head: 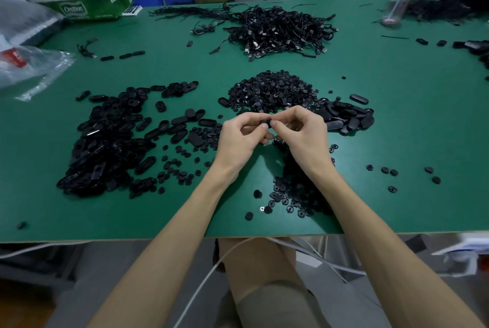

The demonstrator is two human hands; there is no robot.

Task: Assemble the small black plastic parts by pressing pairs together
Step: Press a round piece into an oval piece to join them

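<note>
Over the green table [370, 116], both hands' fingers [275, 124] pinch a black part [265, 123].

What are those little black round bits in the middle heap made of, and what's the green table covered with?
The round bits in the heap look like moulded hard plastic: uniform black, with small glints on their edges, so slightly glossy. The oval pieces to the left look the same. The tabletop looks like a matte green mat or laminate, smooth with only soft reflections, over a pale board visible at the near edge; which one is unclear.
</note>
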